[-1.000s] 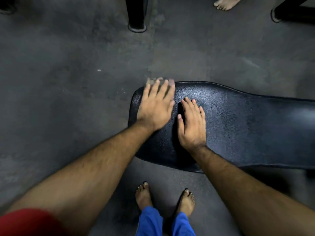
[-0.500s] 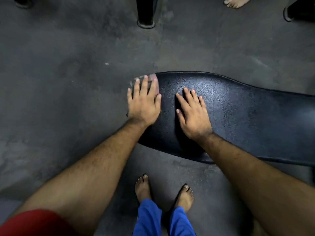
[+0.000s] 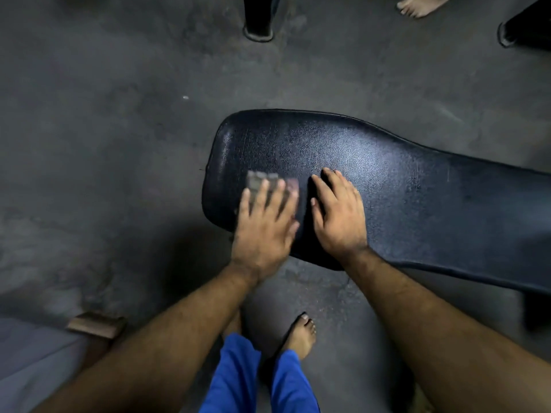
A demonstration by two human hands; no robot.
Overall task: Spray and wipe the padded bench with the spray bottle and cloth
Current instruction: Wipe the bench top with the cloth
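Two hands on padded bench, which runs from centre toward 3 o'clock. Cloth lies near its rounded end, pinned flat under left hand, fingers spread, pressing rather than gripping. Right hand just beside at 3 o'clock, flat, empty, bracing. Spray bottle not in view. Risk: the unclasped cloth may bunch or slip off the near edge onto the floor.

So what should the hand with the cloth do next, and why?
Probably slide the left hand and its cloth away from the body, towards the bench's far edge. The cloth sits near the bench's rounded end, with bare padding beyond it, while the right hand rests flat alongside.
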